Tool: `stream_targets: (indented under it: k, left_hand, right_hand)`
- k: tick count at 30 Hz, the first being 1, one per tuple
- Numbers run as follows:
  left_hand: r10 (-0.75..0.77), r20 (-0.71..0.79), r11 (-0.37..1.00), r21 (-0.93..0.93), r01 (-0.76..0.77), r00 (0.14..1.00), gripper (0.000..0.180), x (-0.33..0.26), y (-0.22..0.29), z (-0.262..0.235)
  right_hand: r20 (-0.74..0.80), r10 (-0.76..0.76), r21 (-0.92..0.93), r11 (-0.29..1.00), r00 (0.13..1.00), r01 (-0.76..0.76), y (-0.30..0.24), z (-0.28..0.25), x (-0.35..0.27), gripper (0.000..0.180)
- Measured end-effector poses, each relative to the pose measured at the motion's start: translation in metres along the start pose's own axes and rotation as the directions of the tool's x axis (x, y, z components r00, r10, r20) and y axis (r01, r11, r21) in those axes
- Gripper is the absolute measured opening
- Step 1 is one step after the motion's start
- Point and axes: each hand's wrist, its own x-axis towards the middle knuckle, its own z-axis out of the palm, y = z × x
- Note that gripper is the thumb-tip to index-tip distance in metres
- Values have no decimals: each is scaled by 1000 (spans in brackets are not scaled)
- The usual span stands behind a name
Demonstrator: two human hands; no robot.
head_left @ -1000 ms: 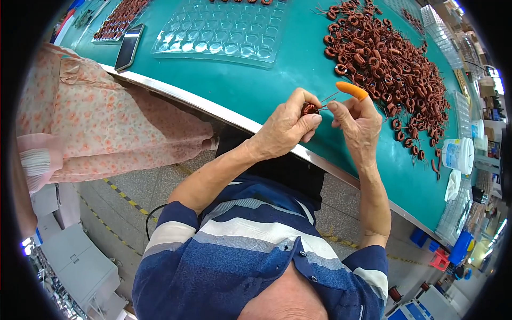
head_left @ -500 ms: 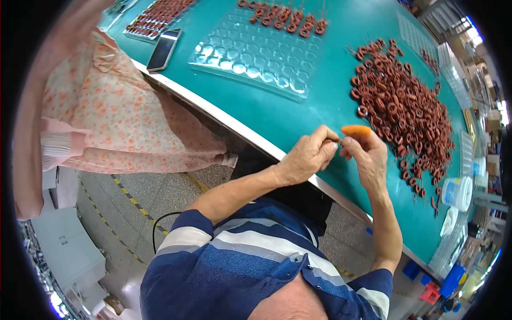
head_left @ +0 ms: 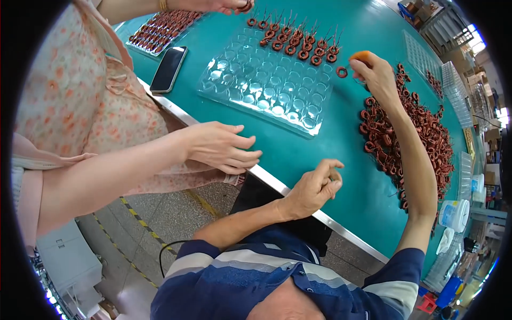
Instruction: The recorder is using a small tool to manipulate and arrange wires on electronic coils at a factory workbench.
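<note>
My right hand (head_left: 377, 79), with an orange finger cover (head_left: 365, 56) on one finger, is pinched closed beside the far right corner of a clear blister tray (head_left: 261, 85). From its fingertips a small reddish-brown ring coil (head_left: 342, 72) juts out to the left; the fingers hide its wire leads. Near the table's front edge, my left hand (head_left: 314, 189) is loosely curled with its fingers apart and nothing visible in it. Several ring coils (head_left: 290, 50) stand in the tray's far rows, leads upward. A large heap of coils (head_left: 416, 128) lies under and beyond my right forearm.
To the left, another person's hand (head_left: 221, 148) hangs over the table edge, and their other hand (head_left: 234, 5) holds a coil above the tray. A phone (head_left: 168, 69) and a filled tray (head_left: 162, 29) lie at the left. A white tub (head_left: 454, 215) stands at the right.
My hands have parted: the right has moved far forward to the tray with a coil, while the left has dropped slightly back. The other person's arms have shifted, one hand now over the table edge.
</note>
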Motion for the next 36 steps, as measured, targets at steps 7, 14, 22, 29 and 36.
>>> stream_targets:
  k: [7, 14, 22, 29, 36]
  left_hand:
    - [2, 60, 1000, 26, -4, 998, 31, -1, -1, 0]
    - [-90, 25, 996, 30, 89, 996, 29, -3, 3, 3]
    - [-89, 29, 996, 19, 88, 996, 25, 1, -3, 9]
    - [-82, 20, 997, -3, 82, 996, 21, 1, 3, 13]
    - [-67, 4, 986, 152, 66, 998, 17, 1, 0, 21]
  right_hand:
    - [148, 20, -18, 1000, 989, -18, 36, 32, 52, 25]
    - [-53, -415, -485, 806, 908, 340, 17, -4, 37, 33]
    - [-92, -160, -574, 815, 983, 79, 13, -138, -133, 30]
    - [-571, 168, -333, 847, 803, -414, 50, -195, -338, 22]
    - [-412, 264, -500, 735, 872, -459, 91, -171, -418, 49]
